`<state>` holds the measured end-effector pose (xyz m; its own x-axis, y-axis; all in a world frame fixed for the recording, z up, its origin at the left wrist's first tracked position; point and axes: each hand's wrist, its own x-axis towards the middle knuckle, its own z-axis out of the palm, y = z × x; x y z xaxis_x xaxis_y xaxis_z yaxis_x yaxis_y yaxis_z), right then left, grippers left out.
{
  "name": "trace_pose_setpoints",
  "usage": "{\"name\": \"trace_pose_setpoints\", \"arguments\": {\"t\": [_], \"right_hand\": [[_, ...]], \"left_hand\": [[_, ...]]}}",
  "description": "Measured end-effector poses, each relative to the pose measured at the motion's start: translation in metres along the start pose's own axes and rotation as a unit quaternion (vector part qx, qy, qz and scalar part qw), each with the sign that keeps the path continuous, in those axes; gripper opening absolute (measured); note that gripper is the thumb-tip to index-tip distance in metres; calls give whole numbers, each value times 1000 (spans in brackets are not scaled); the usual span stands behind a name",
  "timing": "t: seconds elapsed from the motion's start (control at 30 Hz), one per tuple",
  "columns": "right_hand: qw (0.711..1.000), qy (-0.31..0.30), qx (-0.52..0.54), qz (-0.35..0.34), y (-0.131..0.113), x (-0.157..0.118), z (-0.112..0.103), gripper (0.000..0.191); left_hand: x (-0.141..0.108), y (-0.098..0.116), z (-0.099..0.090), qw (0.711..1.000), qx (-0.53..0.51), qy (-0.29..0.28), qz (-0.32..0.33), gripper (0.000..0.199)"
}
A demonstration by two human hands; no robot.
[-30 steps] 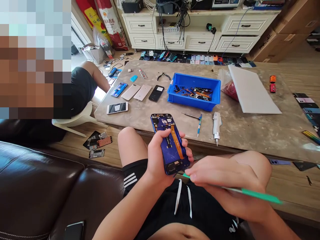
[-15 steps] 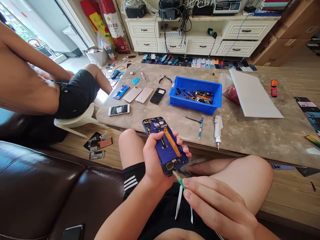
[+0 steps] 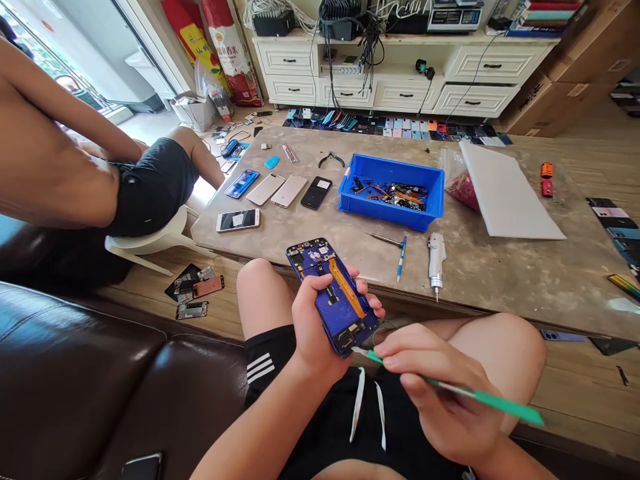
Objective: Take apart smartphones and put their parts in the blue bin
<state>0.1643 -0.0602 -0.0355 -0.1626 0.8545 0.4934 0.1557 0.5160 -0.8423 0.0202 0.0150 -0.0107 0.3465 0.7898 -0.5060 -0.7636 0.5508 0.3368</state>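
The left hand (image 3: 315, 327) holds an opened blue phone (image 3: 337, 310) in front of the tabletop (image 3: 285, 235). Its fingers curl round the phone's sides, and the thumb lies across the top of it. An orange strip (image 3: 347, 288) runs down the phone's insides. The right hand (image 3: 445, 380) has its fingers pinched close together on a thin green tool (image 3: 507, 406). The tool's tip is right at the phone's bottom end, but I can't tell how hard it presses. On the tabletop sits a blue tub (image 3: 383, 211) with lots of little parts (image 3: 400, 193) inside. A white power tool (image 3: 437, 259) lies near it. A black phone (image 3: 317, 195) and two gold phones (image 3: 289, 191) lie left of the tub.
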Motion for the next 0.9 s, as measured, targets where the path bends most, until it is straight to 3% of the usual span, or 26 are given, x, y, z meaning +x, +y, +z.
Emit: {"name": "trace_pose_setpoints", "arguments": {"t": [0.1,0.23,0.33,0.4,0.47,0.57,0.63,0.73,0.9], "right_hand": [[992,66,83,70,3,-3,8,22],[977,162,118,78,5,0,16,22],[951,267,139,76,4,12,9,25],[940,282,155,114,3,18,1,31],[944,215,162,193,2,20,-4,30],[949,58,105,290,3,18,-3,18],[957,-23,28,287,3,16,1,26],[965,-91,-54,240,4,15,6,33],[974,-100,-92,184,11,19,8,20]], "left_hand": [[0,-7,-1,1000,-8,-16,10,28],[0,-13,-4,999,-10,-26,31,29],[-1,-10,-7,998,4,-29,52,31],[-2,-7,-9,998,10,-28,60,32],[-4,-4,-11,997,12,-19,69,32],[-3,-2,-14,997,9,0,75,31],[-2,-2,-17,998,9,11,67,30],[0,-3,-21,999,7,23,42,28],[1,-5,-23,999,-3,42,16,25]]}}
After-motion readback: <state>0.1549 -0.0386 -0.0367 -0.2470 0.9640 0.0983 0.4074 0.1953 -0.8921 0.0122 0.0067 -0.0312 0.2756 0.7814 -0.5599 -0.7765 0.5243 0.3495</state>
